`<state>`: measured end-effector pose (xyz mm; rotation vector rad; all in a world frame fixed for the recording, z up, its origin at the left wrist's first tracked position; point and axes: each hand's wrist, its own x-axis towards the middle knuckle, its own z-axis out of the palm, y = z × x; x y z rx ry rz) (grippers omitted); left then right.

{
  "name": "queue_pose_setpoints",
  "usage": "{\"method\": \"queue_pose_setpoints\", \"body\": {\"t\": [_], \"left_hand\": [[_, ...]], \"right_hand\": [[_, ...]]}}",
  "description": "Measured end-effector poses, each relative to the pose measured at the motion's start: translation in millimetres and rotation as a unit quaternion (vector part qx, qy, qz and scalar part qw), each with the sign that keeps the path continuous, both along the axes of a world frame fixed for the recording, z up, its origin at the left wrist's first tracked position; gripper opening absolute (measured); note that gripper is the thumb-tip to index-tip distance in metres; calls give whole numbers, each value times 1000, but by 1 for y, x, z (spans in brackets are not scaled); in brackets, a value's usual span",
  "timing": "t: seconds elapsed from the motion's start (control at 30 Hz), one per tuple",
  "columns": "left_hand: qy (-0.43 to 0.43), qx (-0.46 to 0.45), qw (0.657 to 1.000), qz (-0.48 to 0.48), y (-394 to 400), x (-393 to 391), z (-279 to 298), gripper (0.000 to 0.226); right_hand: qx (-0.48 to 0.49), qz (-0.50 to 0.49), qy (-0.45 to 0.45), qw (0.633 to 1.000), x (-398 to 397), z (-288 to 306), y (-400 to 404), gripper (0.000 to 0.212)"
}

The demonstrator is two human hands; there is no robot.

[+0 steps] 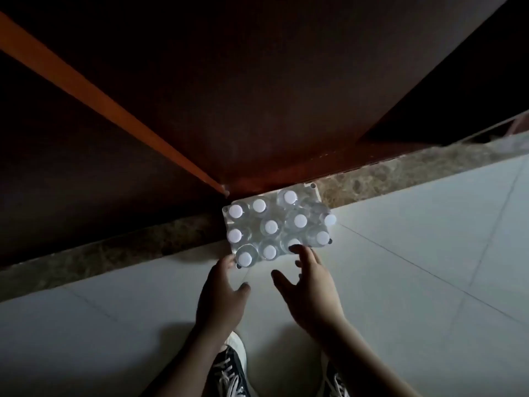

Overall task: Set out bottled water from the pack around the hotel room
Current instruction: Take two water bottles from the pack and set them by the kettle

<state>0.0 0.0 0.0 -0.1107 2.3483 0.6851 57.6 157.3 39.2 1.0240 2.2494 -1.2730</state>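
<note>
A clear plastic-wrapped pack of water bottles [282, 212] stands on the floor against a dark wooden wall corner. Several white caps show from above. My left hand [223, 293] hovers just in front of the pack's near left corner, fingers apart, fingertips close to a white-capped bottle [245, 258]. My right hand [309, 285] reaches over the near edge with fingers spread, its fingertips touching or just above a partly hidden cap [293, 242]. Neither hand holds anything.
The room is dim. A brown marble threshold strip [400, 173] runs along the base of dark wooden panels [257, 96]. Pale floor tiles [415, 267] extend to the right and toward me. My two dark sneakers [229, 368] stand below the hands.
</note>
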Motion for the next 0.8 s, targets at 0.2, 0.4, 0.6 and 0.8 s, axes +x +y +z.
{"method": "queue_pose_setpoints", "body": {"t": [0.2,0.4,0.6,0.8], "left_hand": [[11,56,998,7,2,-3,-87,54],[96,63,993,22,1,5,-125,54],[90,76,990,83,2,8,-152,52],[120,56,991,26,-10,4,-144,59]], "right_hand": [[-26,29,-1,999,-14,-94,-28,68],[11,-10,37,999,-15,-153,-35,67],[42,-72,41,996,-20,-192,-46,60],[75,-53,62,994,-14,-178,-47,54]]}}
